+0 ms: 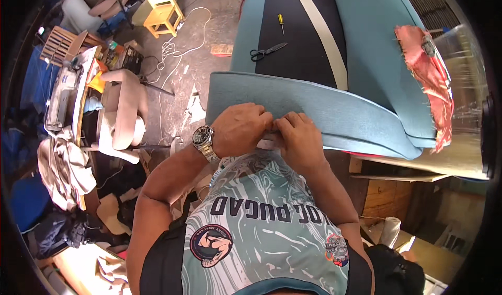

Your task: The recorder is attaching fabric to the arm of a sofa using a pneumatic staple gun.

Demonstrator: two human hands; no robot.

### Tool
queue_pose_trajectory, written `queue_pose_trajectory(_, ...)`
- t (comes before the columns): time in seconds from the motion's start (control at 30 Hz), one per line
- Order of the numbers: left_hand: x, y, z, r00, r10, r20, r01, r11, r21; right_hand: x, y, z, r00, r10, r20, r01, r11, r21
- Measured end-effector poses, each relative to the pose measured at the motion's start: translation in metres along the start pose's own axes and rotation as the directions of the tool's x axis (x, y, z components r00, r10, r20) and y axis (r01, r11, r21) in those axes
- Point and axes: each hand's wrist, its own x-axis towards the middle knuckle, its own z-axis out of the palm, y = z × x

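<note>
Before me stands a teal upholstered sofa, its padded arm lying across my front. My left hand, with a metal watch at the wrist, is closed at the arm's near edge. Right beside it, my right hand is closed too, fingers curled and pinching at the same edge. The two hands nearly meet, and they appear to grip the upholstery fabric; my fingers hide the exact spot. On the sofa's dark seat base lie black scissors and a yellow-handled screwdriver.
A pale strap crosses the seat base. Torn red fabric hangs over the sofa's right side. To the left are a beige upholstered chair and a cluttered table. A small yellow wooden chair and a white cord are on the floor.
</note>
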Motion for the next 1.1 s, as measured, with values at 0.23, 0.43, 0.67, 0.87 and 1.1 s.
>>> queue_pose_trajectory(0.23,-0.006,0.005,0.002,0.997,0.061,0.049,-0.062,0.998,0.008,-0.011,0.004,-0.012,0.99,-0.055,0.127,0.052,0.998,0.023)
queue_pose_trajectory(0.43,-0.002,0.013,-0.001,0.998,0.055,0.034,-0.058,0.995,0.083,-0.017,0.009,-0.004,0.997,-0.061,0.057,0.057,0.995,0.079)
queue_pose_trajectory(0.67,0.037,0.036,0.027,0.984,0.179,-0.004,-0.176,0.974,0.145,-0.056,0.061,-0.006,0.918,0.017,-0.396,-0.124,0.961,-0.248)
queue_pose_trajectory(0.87,0.076,0.047,0.042,0.978,0.201,0.052,-0.201,0.98,-0.001,-0.056,0.089,-0.009,0.848,0.023,-0.529,-0.219,0.925,-0.311)
queue_pose_trajectory(1.1,0.072,0.049,0.044,0.96,0.241,0.142,-0.219,0.963,-0.157,-0.066,0.088,-0.017,0.819,-0.078,-0.569,-0.056,0.975,-0.215)
